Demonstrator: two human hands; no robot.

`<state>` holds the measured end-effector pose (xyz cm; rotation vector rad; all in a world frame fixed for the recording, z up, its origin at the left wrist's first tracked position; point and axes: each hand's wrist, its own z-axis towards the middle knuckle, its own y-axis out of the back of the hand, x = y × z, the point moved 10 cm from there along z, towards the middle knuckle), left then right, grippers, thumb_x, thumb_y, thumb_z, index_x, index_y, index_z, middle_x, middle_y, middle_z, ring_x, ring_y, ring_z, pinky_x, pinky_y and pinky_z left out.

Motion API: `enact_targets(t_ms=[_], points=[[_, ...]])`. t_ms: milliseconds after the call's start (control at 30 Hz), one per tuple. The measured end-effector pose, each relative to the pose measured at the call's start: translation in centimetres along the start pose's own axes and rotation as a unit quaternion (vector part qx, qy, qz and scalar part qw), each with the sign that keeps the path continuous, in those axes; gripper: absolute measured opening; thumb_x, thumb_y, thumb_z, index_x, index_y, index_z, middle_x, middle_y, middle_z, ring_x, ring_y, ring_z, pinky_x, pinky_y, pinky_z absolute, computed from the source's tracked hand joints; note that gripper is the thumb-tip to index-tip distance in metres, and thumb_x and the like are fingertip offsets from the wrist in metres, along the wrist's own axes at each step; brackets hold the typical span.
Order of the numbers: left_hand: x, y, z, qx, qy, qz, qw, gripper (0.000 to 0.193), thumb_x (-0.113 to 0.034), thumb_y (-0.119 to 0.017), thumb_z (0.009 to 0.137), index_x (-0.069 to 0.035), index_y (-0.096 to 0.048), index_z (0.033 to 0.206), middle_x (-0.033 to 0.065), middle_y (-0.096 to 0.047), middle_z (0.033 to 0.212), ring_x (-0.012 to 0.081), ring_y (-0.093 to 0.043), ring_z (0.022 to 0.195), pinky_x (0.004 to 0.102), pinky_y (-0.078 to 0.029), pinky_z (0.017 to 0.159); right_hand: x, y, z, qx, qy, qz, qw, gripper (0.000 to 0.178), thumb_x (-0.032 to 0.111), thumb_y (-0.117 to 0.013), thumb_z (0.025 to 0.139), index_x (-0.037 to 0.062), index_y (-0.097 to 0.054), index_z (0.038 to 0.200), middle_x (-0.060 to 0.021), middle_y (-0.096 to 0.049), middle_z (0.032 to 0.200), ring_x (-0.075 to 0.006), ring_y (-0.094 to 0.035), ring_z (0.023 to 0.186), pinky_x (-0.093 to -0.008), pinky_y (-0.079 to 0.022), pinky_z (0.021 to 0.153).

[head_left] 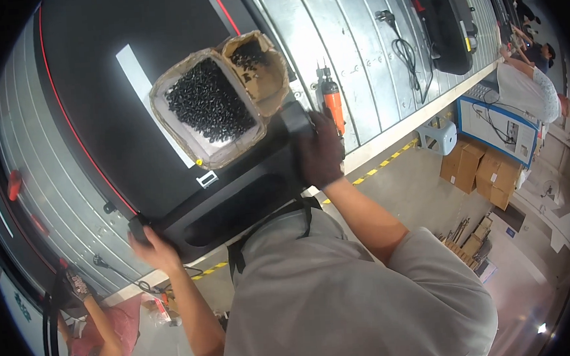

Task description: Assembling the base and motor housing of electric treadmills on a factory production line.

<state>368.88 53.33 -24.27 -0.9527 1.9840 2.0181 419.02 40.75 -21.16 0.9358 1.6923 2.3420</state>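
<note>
A long black end cover (235, 210) with a rounded recess lies across the near end of a large flat black machine deck (90, 85) edged in red. My bare left hand (155, 250) grips the cover's left corner, thumb and fingers around it. At its right end, my right hand (321, 151) in a dark glove holds the other corner; some of its fingers are hidden. A paper-lined box of black screws (205, 104) sits on the deck, joined to a smaller box (273, 84) with a few dark pieces. An orange power screwdriver (334, 103) lies beside my right hand.
The deck rests on a metal roller conveyor (349, 50). Another black machine (442, 25) and a coiled power cord (404, 53) are farther right. A blue stool (438, 137) and cardboard boxes (480, 169) stand on the floor. Co-workers are at the lower left and far right.
</note>
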Motion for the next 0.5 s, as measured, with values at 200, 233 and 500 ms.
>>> enact_targets(t_ms=[200, 233, 500], points=[[-0.2, -1.8, 1.4, 0.089, 0.071, 0.040, 0.993, 0.068, -0.055, -0.067, 0.095, 0.009, -0.060, 0.115, 0.0258, -0.070, 0.103, 0.0386, -0.068, 0.097, 0.0434, -0.050, 0.091, -1.1, -2.0, 2.2, 0.232, -0.275, 0.074, 0.930, 0.066, 0.048, -0.076, 0.083, 0.0101, -0.058, 0.135, -0.0206, -0.072, 0.110, -0.0395, -0.070, 0.103, -0.0482, -0.054, 0.089], [-0.5, -1.5, 1.6, 0.088, 0.063, 0.037, 0.993, 0.068, -0.055, -0.067, 0.095, 0.009, -0.060, 0.115, 0.0258, -0.070, 0.103, 0.0386, -0.068, 0.097, 0.0434, -0.050, 0.091, -1.6, -2.0, 1.6, 0.252, -0.291, 0.064, 0.921, 0.066, 0.050, -0.074, 0.083, 0.0119, -0.059, 0.134, -0.0199, -0.073, 0.109, -0.0394, -0.070, 0.102, -0.0487, -0.055, 0.089], [-2.2, -2.1, 2.9, 0.102, -0.038, -0.030, 0.994, 0.061, -0.047, -0.071, 0.093, 0.005, -0.060, 0.124, 0.0230, -0.070, 0.110, 0.0377, -0.067, 0.103, 0.0411, -0.049, 0.094, -1.7, -1.7, 2.5, 0.199, -0.272, 0.083, 0.938, 0.081, 0.056, -0.072, 0.081, 0.0131, -0.052, 0.147, -0.0252, -0.067, 0.128, -0.0366, -0.066, 0.120, -0.0441, -0.052, 0.100]])
